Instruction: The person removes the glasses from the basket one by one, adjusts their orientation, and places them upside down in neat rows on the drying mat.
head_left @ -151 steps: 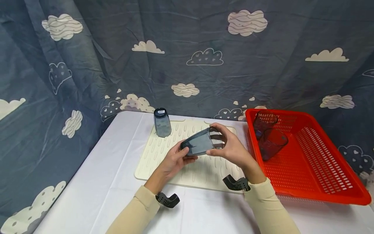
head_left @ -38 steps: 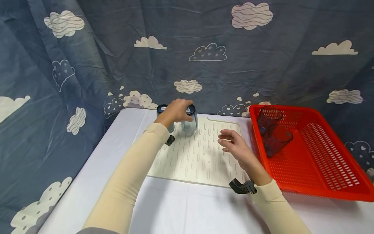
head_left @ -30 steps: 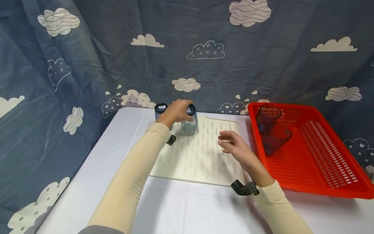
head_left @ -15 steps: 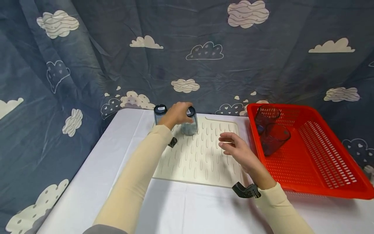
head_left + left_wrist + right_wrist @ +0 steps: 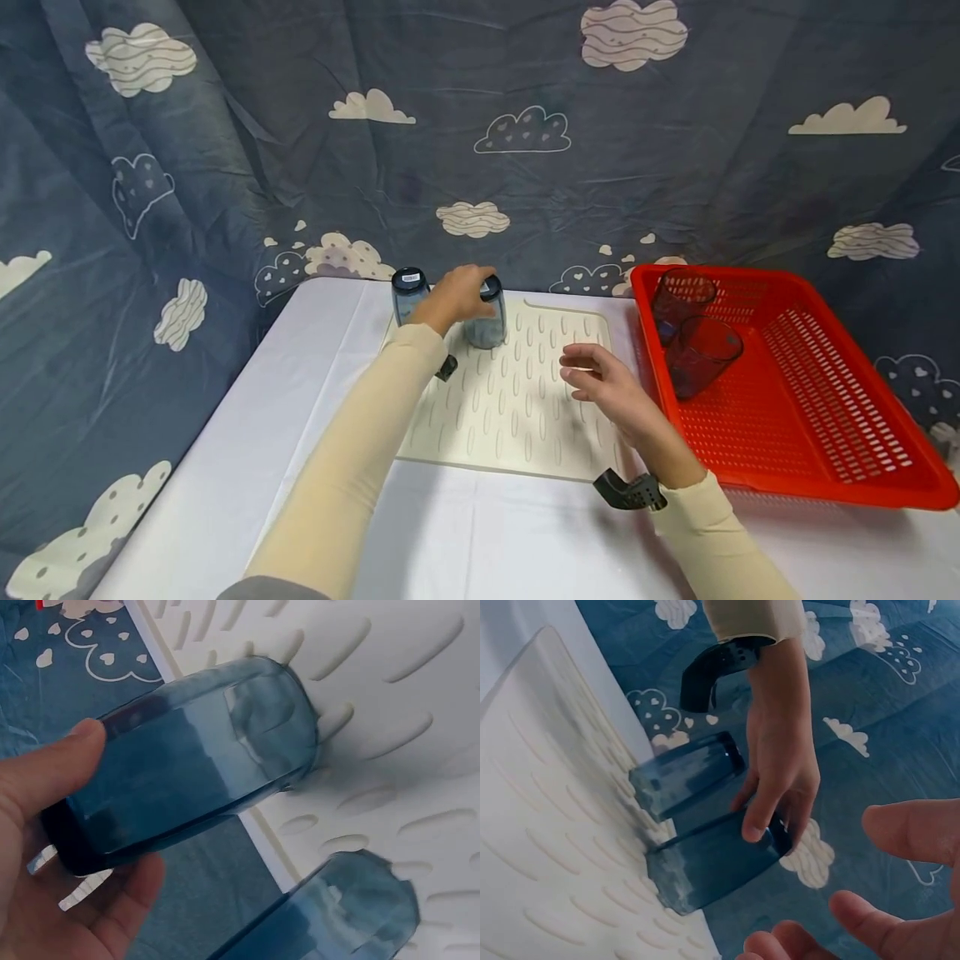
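Observation:
A blue-tinted drinking glass (image 5: 487,330) (image 5: 172,765) stands upside down at the back of a cream ridged drying mat (image 5: 517,442). My left hand (image 5: 456,300) grips it from above, thumb and fingers around its dark base. Mouth down against the ridges, the glass looks upright. Just left of it, partly behind my left hand, is a second upside-down blue glass (image 5: 409,293) with a white label on its base. Over the mat's right side hovers my right hand (image 5: 611,387), fingers loosely bent, holding nothing; its thumb and fingertips show in the right wrist view.
To the right a red perforated basket (image 5: 840,492) holds two clear glasses, one farther back (image 5: 684,298) and one nearer (image 5: 703,358), both leaning by its left wall. A white cloth (image 5: 225,500) covers the table. Behind hangs a dark blue curtain (image 5: 525,75) with clouds.
Five seconds ago both hands held this glass sideways above the mat; it now stands inverted beside the other, and my right hand has let go. Over the last second almost nothing has moved.

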The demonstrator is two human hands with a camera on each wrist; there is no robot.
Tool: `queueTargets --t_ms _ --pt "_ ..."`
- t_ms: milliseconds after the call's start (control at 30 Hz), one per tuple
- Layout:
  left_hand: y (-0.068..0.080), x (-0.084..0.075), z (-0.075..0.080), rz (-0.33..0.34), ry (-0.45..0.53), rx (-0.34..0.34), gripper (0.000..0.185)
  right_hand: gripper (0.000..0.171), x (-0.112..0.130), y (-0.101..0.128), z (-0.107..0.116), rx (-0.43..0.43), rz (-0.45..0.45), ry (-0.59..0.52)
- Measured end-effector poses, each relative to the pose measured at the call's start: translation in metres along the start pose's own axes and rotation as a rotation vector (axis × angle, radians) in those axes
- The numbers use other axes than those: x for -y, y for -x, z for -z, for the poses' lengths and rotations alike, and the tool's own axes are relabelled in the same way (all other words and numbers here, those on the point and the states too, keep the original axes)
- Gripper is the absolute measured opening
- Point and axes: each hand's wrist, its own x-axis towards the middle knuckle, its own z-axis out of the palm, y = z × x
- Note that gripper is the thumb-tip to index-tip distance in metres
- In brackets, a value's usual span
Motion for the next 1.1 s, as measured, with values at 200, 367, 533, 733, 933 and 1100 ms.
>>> queueTargets --t_ms 200,367,533,733,933,1100 --pt "-0.003 0.007 -0.009 -0.022 0.070 -0.040 0.077 0.046 -0.004 -0.002 -0.006 0.031 0.000 -0.027" --pt "-0.005 0.011 -0.015 -0.013 0.113 -0.042 0.079 0.045 0.000 0.002 -0.007 0.048 0.021 -0.002" --pt "-0.002 0.013 -0.013 0.003 0.101 -0.058 0.077 0.044 0.013 0.007 -0.003 0.067 0.082 0.067" --pt "0.004 0.011 -0.012 0.033 0.022 -0.052 0.080 0.039 0.025 0.017 0.008 0.013 0.123 0.147" --pt "0.017 0.005 -0.012 -0.047 -0.102 -0.106 0.082 0.035 0.028 0.038 0.025 -0.201 0.180 0.215" --pt "0.042 -0.005 -0.008 -0.191 -0.087 -0.172 0.075 0.035 0.024 0.058 0.053 -0.370 0.296 0.303"
